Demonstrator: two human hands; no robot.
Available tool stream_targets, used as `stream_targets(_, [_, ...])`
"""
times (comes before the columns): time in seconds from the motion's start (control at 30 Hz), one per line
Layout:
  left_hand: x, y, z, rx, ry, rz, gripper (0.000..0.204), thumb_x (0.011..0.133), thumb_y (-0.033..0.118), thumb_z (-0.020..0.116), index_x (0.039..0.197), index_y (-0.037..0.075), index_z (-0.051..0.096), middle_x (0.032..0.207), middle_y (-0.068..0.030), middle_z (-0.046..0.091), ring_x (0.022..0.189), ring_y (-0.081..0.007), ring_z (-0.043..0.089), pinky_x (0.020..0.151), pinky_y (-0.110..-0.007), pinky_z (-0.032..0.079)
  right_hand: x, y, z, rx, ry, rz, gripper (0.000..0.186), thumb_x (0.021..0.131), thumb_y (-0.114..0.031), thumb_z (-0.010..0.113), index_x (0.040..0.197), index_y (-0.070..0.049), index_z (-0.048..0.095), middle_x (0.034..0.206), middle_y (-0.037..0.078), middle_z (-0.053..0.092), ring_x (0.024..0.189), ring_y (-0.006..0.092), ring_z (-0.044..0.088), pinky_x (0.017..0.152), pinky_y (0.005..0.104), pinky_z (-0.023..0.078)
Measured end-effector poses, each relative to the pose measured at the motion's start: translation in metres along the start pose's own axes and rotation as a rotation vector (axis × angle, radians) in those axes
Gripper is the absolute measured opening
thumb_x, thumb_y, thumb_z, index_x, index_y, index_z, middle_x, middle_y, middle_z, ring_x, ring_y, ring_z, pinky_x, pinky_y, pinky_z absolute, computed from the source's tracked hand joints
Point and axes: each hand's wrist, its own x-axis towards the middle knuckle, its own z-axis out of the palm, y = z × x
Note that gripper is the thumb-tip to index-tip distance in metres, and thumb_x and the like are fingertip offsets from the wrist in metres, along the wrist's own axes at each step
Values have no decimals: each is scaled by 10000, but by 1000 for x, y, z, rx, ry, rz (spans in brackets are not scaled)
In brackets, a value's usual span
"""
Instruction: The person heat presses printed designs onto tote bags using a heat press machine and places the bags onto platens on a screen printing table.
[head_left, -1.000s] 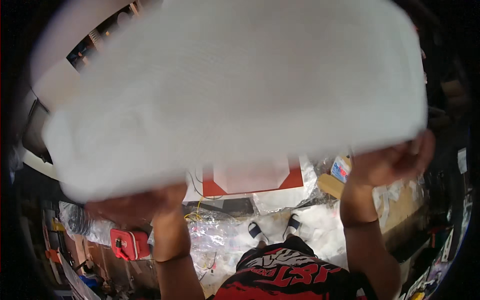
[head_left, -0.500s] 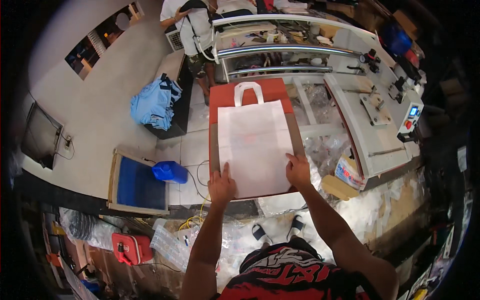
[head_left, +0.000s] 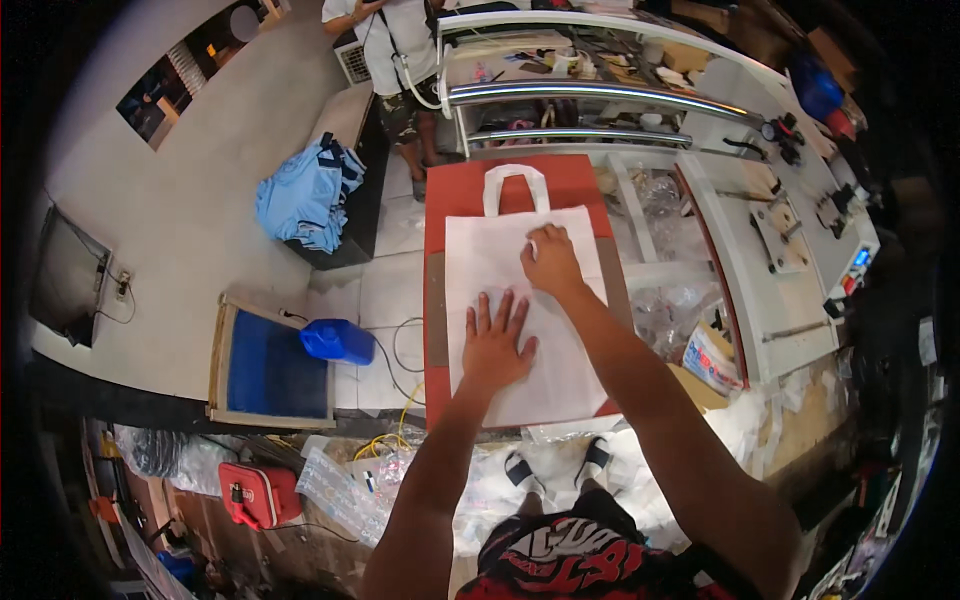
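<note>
In the middle of my remote head view, a white bag (head_left: 548,375) lies flat on a red board (head_left: 575,185), its looped handle (head_left: 493,192) pointing away from the wearer. The left hand (head_left: 497,345) rests palm down on the bag's middle, fingers spread and grasping nothing. The right hand (head_left: 550,258) is farther up, near the handle's base — its fingers are bent against the bag, and I cannot tell whether they pinch it. To the left I see a blue jug (head_left: 338,341) beside a framed blue panel (head_left: 277,365), with light-blue clothes (head_left: 308,195) piled beyond. On the right stands a pale machine (head_left: 790,325). At the far side — just left of a long metal bar (head_left: 590,92) — stands another person (head_left: 385,60) in a white top.
</note>
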Motion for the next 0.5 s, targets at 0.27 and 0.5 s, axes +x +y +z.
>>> stream_targets(0.27, [6,-6,-2,-75,-20,-8,735,813,542,605,1456,246,409,1558,-119,273,1415,-473,186,1119,-638,137,87,24,68,-275,-226,-81,294,898,-304,489,869,-43,621,873,174,653,855,354,620,771,482,497])
stream_targets(0.5, [12,-9,-6,-131,-119,-13,790,708,649,668,1402,319,486,1564,-140,231,1419,-479,146,1112,-646,118,102,27,75,-237,-356,14,356,944,-316,428,818,-48,626,753,183,681,727,380,656,765,490,508])
